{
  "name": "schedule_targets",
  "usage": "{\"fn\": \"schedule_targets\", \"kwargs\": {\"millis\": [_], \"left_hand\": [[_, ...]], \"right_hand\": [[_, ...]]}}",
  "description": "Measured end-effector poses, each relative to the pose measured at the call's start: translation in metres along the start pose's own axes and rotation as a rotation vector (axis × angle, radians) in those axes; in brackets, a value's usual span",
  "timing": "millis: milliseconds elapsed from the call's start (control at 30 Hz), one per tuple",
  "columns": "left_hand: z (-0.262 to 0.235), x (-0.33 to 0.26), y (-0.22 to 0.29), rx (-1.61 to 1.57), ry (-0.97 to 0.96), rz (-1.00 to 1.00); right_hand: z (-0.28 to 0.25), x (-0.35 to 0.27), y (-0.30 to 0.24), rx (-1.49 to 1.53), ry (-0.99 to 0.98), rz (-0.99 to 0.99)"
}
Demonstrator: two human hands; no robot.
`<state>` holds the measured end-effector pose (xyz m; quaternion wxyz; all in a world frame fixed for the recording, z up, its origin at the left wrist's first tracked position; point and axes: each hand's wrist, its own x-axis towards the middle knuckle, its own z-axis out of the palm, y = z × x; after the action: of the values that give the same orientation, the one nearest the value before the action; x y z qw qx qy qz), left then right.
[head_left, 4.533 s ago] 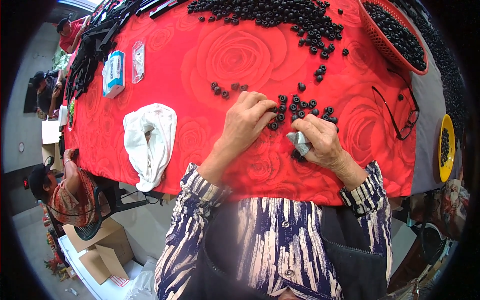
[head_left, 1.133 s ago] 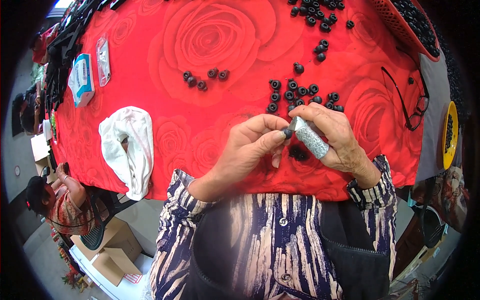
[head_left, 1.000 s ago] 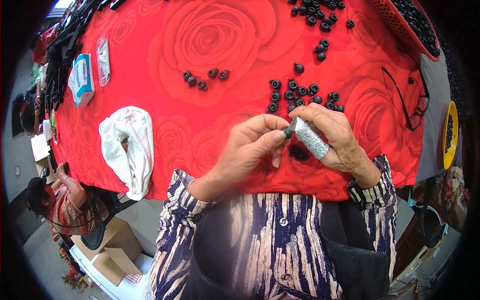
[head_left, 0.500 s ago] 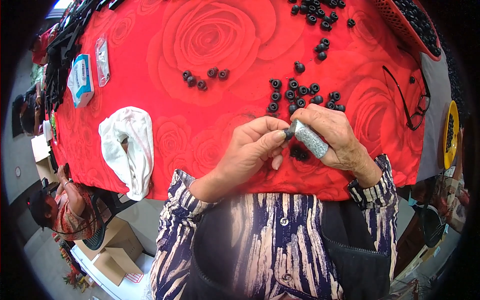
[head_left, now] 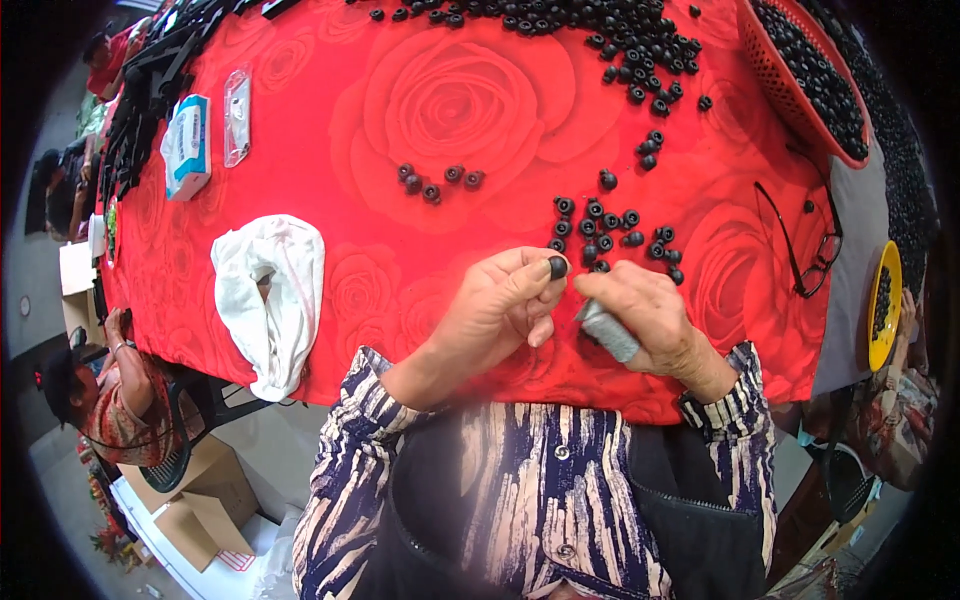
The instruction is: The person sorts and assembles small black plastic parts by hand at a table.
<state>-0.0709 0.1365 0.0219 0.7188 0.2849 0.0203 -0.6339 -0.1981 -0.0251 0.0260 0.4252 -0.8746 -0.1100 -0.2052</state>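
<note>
My left hand (head_left: 503, 305) is closed, pinching a small round black rubber-like piece (head_left: 557, 268) between thumb and fingertips. Just to its right, my right hand (head_left: 655, 318) is wrapped round a tool with a thick silver-grey wrapped handle (head_left: 608, 334); its working end is hidden by the fingers. The tool and the black piece are apart. Beyond my hands lie several loose black pieces (head_left: 589, 222) of similar knobbed shape with holes. A smaller group (head_left: 431, 192) sits farther left on the red rose-patterned tablecloth (head_left: 440, 250).
A white cloth (head_left: 230, 290) lies at left, with a tissue pack (head_left: 187, 150) beyond it. Eyeglasses (head_left: 808, 270) rest at right. Far right stand a red basket (head_left: 752, 75) of black pieces and a yellow dish (head_left: 873, 345). Another person (head_left: 130, 395) sits at left.
My hands have drawn slightly apart, and the tool has come away from the black piece. The black piece has turned in my left fingers. The view has shifted, showing more of the far table.
</note>
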Motion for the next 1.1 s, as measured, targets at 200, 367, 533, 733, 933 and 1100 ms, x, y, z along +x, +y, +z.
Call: {"fn": "schedule_targets", "kwargs": {"millis": [200,367,533,733,933,1100], "left_hand": [[-0.003,-0.001,-0.011,0.005,-0.044,-0.088],[-0.001,0.001,-0.016,0.021,-0.089,-0.165],[0.001,0.000,-0.011,0.068,-0.047,-0.217],[-0.001,0.002,-0.013,0.073,-0.079,-0.195],[0.000,0.002,-0.012,0.084,-0.042,-0.170],[-0.003,0.002,-0.013,0.109,-0.076,-0.122]], "right_hand": [[-0.002,0.005,-0.005,-0.025,0.137,0.092],[0.004,0.003,-0.001,-0.034,0.150,-0.019],[0.004,0.000,-0.005,-0.101,0.148,-0.092],[0.008,-0.002,-0.002,-0.124,0.193,-0.110],[0.007,-0.003,-0.003,-0.118,0.178,-0.085],[0.000,0.000,-0.005,-0.109,0.116,-0.051]]}}
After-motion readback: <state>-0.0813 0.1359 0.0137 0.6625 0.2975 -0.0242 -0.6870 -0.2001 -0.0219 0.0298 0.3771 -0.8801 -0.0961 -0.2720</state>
